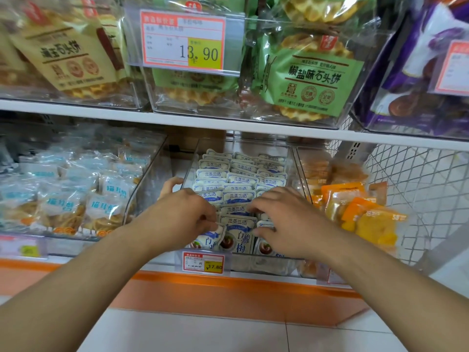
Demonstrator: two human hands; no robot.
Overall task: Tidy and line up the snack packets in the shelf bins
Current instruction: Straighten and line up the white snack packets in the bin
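My left hand (189, 214) pinches a front blue-white packet (212, 238). My right hand (286, 219), fingers curled, grips neighbouring packets (265, 246) in the clear bin (189, 171).

The blue-and-white snack packets (238, 196) are looking like glossy plastic film, their crimped edges catching light. The clear bin (189, 171) holding them is showing as smooth, transparent hard plastic. The price tag (203, 262) on its front is reading as printed paper behind a shiny clear sleeve. The orange packets (360, 212) to the right are gleaming as slick, crinkled wrap. The green waffle-biscuit bags (314, 80) above are shining as thin glossy film. The wire basket (411, 179) is appearing as white-coated metal mesh. The floor tiles (203, 331) are looking smooth and faintly glossy.
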